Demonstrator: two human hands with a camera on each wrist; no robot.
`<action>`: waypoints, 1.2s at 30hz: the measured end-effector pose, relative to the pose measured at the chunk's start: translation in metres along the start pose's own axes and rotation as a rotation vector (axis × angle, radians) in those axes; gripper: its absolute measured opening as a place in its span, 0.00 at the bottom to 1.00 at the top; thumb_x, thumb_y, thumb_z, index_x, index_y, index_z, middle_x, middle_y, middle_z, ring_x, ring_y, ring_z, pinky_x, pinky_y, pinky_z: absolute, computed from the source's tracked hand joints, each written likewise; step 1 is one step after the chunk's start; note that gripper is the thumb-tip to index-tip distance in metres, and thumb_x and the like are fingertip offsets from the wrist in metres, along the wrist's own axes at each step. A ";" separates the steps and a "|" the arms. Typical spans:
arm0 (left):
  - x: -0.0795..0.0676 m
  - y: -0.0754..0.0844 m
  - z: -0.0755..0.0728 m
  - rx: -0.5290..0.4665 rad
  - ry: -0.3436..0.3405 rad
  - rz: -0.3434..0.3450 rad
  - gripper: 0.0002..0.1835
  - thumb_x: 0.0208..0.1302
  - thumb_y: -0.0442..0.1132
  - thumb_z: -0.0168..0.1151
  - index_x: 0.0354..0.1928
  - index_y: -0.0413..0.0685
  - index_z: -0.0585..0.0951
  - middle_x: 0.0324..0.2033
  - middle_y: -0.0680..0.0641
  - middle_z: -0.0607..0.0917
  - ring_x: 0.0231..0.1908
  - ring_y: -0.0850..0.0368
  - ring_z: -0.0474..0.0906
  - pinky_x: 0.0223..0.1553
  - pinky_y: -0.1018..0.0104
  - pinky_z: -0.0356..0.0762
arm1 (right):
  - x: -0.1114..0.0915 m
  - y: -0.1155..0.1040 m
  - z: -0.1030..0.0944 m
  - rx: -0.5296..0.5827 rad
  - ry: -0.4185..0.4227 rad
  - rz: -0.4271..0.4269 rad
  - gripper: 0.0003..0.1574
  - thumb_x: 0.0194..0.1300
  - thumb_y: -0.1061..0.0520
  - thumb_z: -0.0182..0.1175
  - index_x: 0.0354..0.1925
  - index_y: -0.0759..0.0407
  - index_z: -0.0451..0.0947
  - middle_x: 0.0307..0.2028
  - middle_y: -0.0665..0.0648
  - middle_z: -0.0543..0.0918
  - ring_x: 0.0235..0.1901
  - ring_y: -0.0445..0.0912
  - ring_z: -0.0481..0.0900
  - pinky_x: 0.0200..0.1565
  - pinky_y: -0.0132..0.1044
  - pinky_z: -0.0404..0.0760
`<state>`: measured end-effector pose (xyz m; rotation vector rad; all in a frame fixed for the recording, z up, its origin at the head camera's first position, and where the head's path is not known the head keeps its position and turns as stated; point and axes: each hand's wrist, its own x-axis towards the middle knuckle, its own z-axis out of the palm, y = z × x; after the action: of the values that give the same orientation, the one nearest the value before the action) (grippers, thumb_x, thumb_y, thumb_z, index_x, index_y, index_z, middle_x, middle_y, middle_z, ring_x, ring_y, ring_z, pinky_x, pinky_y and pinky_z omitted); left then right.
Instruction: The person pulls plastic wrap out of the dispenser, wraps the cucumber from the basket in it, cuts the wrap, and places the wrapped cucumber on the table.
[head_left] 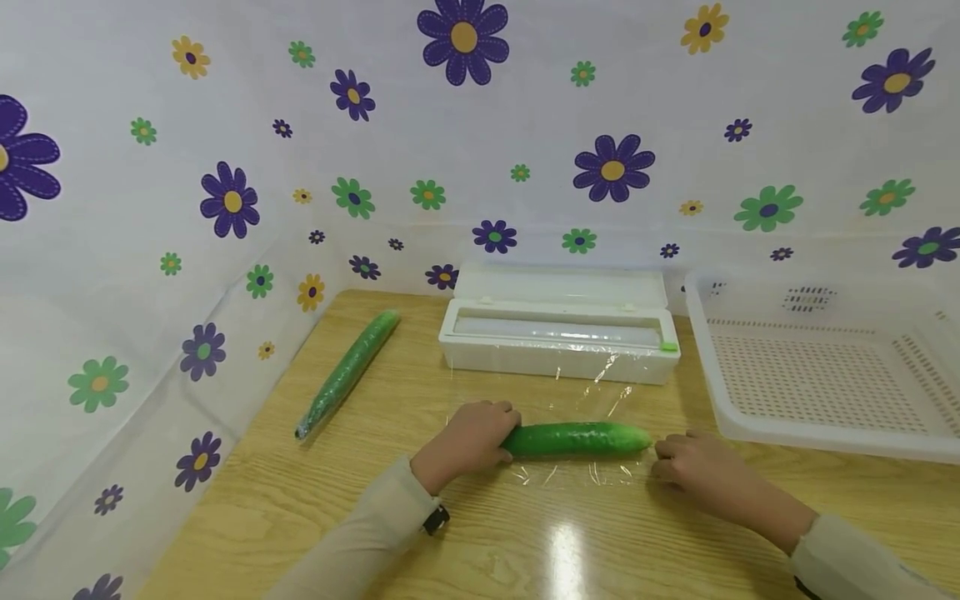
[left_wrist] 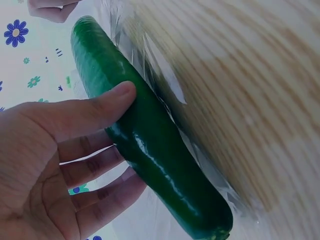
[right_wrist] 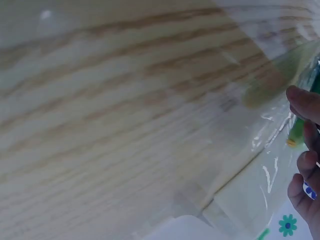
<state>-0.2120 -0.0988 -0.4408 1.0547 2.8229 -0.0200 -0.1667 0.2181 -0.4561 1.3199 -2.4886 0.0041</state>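
My left hand (head_left: 474, 433) grips a green cucumber (head_left: 573, 439) near its left end, thumb on one side and fingers round the other, as the left wrist view shows. Clear plastic wrap (head_left: 540, 473) lies spread under and around the cucumber, running toward the open white wrap dispenser (head_left: 562, 358). At the cucumber's pale right end is my right hand (head_left: 701, 471), its fingers loosely bent beside the wrap's edge. In the right wrist view its thumb (right_wrist: 303, 104) and fingertips show next to the cucumber's tip, with wrap close by.
A second cucumber (head_left: 348, 371), covered in shiny wrap, lies at the left of the wooden table (head_left: 420, 542). At the right stands a white perforated basket (head_left: 720, 404). The dispenser's lid (head_left: 562, 287) is raised against a flower-printed sheet (head_left: 525, 117) at the back.
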 end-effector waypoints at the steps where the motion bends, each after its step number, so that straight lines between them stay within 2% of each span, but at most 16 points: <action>1: 0.000 0.000 0.000 -0.001 0.000 -0.002 0.19 0.51 0.47 0.72 0.43 0.48 0.79 0.37 0.52 0.82 0.35 0.60 0.78 0.38 0.68 0.77 | -0.001 0.001 0.001 -0.009 0.006 -0.003 0.14 0.33 0.56 0.75 0.19 0.47 0.77 0.19 0.44 0.69 0.21 0.38 0.67 0.24 0.28 0.57; 5: 0.000 -0.001 0.001 0.005 0.012 0.000 0.19 0.50 0.47 0.72 0.42 0.48 0.79 0.37 0.52 0.81 0.34 0.60 0.78 0.36 0.68 0.77 | -0.003 0.003 0.005 -0.032 0.050 -0.029 0.15 0.31 0.57 0.74 0.18 0.47 0.77 0.20 0.45 0.68 0.21 0.39 0.65 0.25 0.28 0.56; 9: 0.000 -0.001 0.002 0.007 0.024 0.007 0.19 0.50 0.47 0.72 0.41 0.48 0.79 0.36 0.52 0.81 0.33 0.60 0.78 0.35 0.69 0.77 | -0.002 0.004 0.009 -0.050 0.081 -0.058 0.12 0.33 0.56 0.74 0.21 0.46 0.81 0.21 0.44 0.67 0.22 0.38 0.62 0.26 0.28 0.54; 13: 0.000 0.000 0.002 0.006 0.018 0.003 0.19 0.50 0.47 0.72 0.41 0.48 0.79 0.36 0.52 0.82 0.33 0.60 0.78 0.35 0.69 0.77 | -0.002 0.004 0.012 -0.071 0.099 -0.085 0.11 0.35 0.54 0.73 0.22 0.46 0.82 0.21 0.44 0.68 0.22 0.38 0.62 0.26 0.28 0.54; 19: 0.001 0.001 0.002 0.006 0.009 0.007 0.19 0.51 0.48 0.72 0.42 0.48 0.79 0.36 0.52 0.81 0.34 0.60 0.78 0.35 0.69 0.77 | -0.003 0.001 0.014 -0.047 0.143 -0.119 0.12 0.35 0.60 0.70 0.18 0.51 0.75 0.22 0.46 0.69 0.23 0.39 0.68 0.26 0.29 0.58; 24: 0.001 0.001 0.000 0.009 -0.007 0.002 0.18 0.51 0.48 0.71 0.42 0.48 0.79 0.36 0.53 0.81 0.34 0.60 0.78 0.36 0.68 0.77 | -0.007 -0.005 0.013 -0.019 0.179 -0.144 0.12 0.34 0.59 0.68 0.20 0.52 0.74 0.22 0.45 0.67 0.21 0.38 0.65 0.25 0.29 0.56; 32: 0.003 0.001 -0.001 0.003 0.001 0.010 0.18 0.51 0.46 0.72 0.42 0.48 0.80 0.37 0.52 0.82 0.36 0.60 0.78 0.38 0.68 0.78 | -0.009 -0.013 0.012 0.056 0.198 -0.158 0.12 0.35 0.60 0.68 0.23 0.52 0.75 0.24 0.45 0.68 0.24 0.38 0.67 0.27 0.29 0.58; 36: 0.003 0.001 -0.002 0.011 0.009 0.019 0.19 0.50 0.45 0.72 0.44 0.50 0.80 0.40 0.53 0.82 0.39 0.58 0.79 0.41 0.65 0.79 | -0.011 -0.015 0.013 0.086 0.149 -0.148 0.14 0.36 0.61 0.70 0.23 0.52 0.75 0.24 0.45 0.69 0.24 0.37 0.67 0.27 0.27 0.57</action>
<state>-0.2141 -0.0962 -0.4394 1.0859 2.8239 -0.0293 -0.1526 0.2163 -0.4736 1.4792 -2.2850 0.1704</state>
